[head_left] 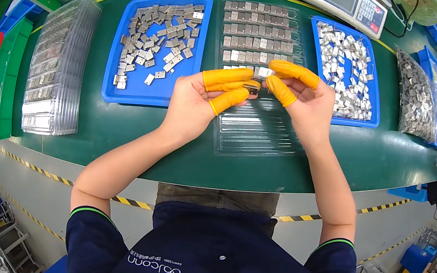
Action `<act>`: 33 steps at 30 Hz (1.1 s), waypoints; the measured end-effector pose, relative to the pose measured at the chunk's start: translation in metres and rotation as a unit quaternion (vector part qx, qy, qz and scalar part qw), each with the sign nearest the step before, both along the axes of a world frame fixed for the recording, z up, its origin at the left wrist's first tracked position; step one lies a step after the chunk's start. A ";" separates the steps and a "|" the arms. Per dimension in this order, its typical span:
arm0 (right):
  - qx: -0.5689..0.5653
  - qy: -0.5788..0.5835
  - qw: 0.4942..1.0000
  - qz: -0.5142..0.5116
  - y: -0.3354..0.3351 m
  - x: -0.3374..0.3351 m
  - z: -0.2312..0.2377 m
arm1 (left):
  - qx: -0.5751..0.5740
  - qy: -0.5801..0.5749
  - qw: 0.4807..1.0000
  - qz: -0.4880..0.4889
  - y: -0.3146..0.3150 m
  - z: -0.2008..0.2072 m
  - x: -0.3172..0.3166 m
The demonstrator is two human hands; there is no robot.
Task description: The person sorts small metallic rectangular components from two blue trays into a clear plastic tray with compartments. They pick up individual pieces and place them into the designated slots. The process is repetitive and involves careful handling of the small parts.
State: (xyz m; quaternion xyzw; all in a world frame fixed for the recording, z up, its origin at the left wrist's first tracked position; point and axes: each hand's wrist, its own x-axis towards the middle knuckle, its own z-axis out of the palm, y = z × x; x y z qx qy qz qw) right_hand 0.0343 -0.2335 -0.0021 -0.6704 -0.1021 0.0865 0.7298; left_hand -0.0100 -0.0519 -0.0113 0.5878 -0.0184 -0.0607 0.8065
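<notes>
Yellow finger cots cover several fingertips of my left hand and my right hand, which meet over a clear blister tray. Between my left thumb and fingers is a small dark metal part. My right thumb and forefinger pinch a small silver rectangular part, close to the left fingertips. Rows of similar metal parts fill the far slots of the tray; its near slots show bare plastic. My fingers hide some of the middle rows.
Left lies a blue tray of loose grey metal parts; right, another blue tray of whiter parts. Stacked filled blister trays stand at the far left. A scale is at the back, a bag of parts at the right.
</notes>
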 end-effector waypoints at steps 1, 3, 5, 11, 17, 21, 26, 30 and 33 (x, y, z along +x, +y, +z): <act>0.005 0.004 1.000 -0.002 0.001 -0.002 -0.002 | 0.005 -0.009 1.000 -0.003 0.000 0.000 0.001; 0.021 -0.007 1.000 -0.001 0.004 -0.006 -0.004 | 0.013 0.009 1.000 0.002 0.001 0.002 0.002; 0.038 -0.013 0.999 0.006 0.007 -0.009 -0.005 | 0.031 0.007 0.999 0.019 0.002 0.001 -0.001; 0.034 -0.012 0.999 -0.001 0.010 -0.011 -0.005 | 0.078 0.010 0.996 0.044 -0.004 -0.003 -0.004; 0.042 -0.015 0.999 -0.020 0.016 -0.014 -0.008 | 0.049 -0.009 0.999 0.012 -0.011 -0.006 -0.009; 0.064 0.014 0.998 -0.007 0.018 -0.013 -0.006 | 0.026 -0.007 0.999 0.017 -0.012 -0.007 -0.008; 0.045 -0.029 0.998 -0.021 0.007 -0.007 -0.010 | 0.012 -0.005 0.999 0.030 -0.007 -0.005 -0.004; -0.067 -0.115 0.991 -0.011 -0.001 -0.002 -0.010 | 0.015 0.005 0.999 0.030 -0.006 -0.003 -0.004; -0.084 -0.126 0.988 -0.009 0.002 -0.003 -0.011 | 0.004 0.016 1.000 0.025 -0.003 -0.002 -0.004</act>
